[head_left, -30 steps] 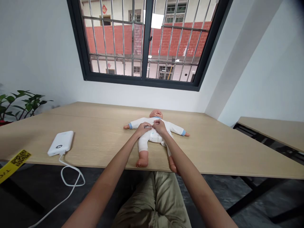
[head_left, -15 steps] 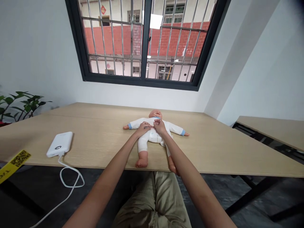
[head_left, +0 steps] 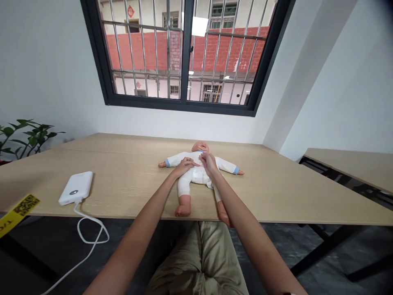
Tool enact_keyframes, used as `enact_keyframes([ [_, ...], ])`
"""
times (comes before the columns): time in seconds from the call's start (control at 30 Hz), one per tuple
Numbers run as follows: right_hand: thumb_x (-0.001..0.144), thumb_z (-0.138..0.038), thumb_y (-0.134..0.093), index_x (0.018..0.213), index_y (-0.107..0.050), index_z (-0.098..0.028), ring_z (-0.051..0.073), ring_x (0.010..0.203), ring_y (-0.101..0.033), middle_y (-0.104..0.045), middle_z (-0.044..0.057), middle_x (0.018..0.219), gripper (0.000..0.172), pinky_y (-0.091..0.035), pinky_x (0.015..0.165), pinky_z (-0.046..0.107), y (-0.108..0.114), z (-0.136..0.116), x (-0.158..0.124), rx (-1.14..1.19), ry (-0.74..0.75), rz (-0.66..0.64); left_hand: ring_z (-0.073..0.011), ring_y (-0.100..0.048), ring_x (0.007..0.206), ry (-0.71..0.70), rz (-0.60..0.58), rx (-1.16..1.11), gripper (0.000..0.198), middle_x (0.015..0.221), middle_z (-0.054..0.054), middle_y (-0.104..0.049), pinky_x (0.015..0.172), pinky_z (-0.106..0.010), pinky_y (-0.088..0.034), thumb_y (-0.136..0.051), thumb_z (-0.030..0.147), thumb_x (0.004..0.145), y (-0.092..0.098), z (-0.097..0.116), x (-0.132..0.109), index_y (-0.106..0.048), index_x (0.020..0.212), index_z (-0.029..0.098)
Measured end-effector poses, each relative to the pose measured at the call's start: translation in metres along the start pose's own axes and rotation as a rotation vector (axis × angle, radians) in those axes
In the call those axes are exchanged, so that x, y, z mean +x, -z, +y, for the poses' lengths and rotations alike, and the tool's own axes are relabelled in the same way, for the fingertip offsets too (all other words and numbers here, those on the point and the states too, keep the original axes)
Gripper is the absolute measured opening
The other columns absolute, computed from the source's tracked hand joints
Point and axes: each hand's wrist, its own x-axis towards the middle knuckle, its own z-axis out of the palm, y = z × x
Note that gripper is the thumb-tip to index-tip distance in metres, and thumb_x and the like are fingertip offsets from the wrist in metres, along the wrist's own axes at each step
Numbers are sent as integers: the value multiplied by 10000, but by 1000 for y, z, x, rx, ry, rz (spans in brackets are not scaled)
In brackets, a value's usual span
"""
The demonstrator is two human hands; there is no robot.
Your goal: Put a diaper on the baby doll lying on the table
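A baby doll [head_left: 201, 177] lies on its back on the wooden table, head toward the window and arms spread wide. It wears a white outfit with blue cuffs and collar; its feet are bare. My left hand [head_left: 185, 164] rests across the left side of the doll's belly, fingers stretched out flat over the cloth. Over the chest, my right hand [head_left: 208, 162] has its fingers bent and drawn together at the front of the outfit. What lies between those fingertips, if anything, is too small to make out. My right forearm partly covers one doll leg.
A white power bank [head_left: 76, 187] sits at the table's left, its white cable [head_left: 92, 241] hanging over the front edge. The wooden table [head_left: 129, 164] reaches the wall beneath a barred window. A leafy plant [head_left: 29, 137] stands far left; another table [head_left: 350, 164] is at right.
My right hand has shifted slightly, its fingers turning from a tight curl to a straighter shape over the doll's chest. My left hand stays on the belly. The view has moved a little.
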Motion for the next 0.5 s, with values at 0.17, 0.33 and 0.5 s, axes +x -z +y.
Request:
enact_keyframes([
  [0.17, 703, -441, -587, 746, -515, -229, 207, 956, -622, -635, 63, 838, 227, -536, 875, 346, 29, -24, 2, 45, 171, 96, -235, -586, 1172, -20, 53, -196, 278, 1221, -76, -674, 1044, -381, -435, -594, 187, 814, -1, 5, -2, -731, 1055, 196],
  [0.33, 635, -437, -689, 806, -631, -200, 201, 893, -629, -681, 52, 874, 297, -517, 856, 342, 72, -22, -8, -180, 188, 169, -236, -612, 1100, -72, 95, 20, 198, 1113, -95, -694, 1018, -378, -452, -665, 229, 792, -6, 4, 2, -738, 970, 182],
  [0.5, 694, -396, -675, 832, -742, -211, 236, 1020, -612, -724, 73, 1006, 241, -452, 949, 384, 82, -8, -19, -497, 258, -94, -239, -609, 1021, -96, 128, 79, 104, 996, -95, -684, 974, -347, -463, -667, 175, 777, -8, -6, 7, -738, 853, 166],
])
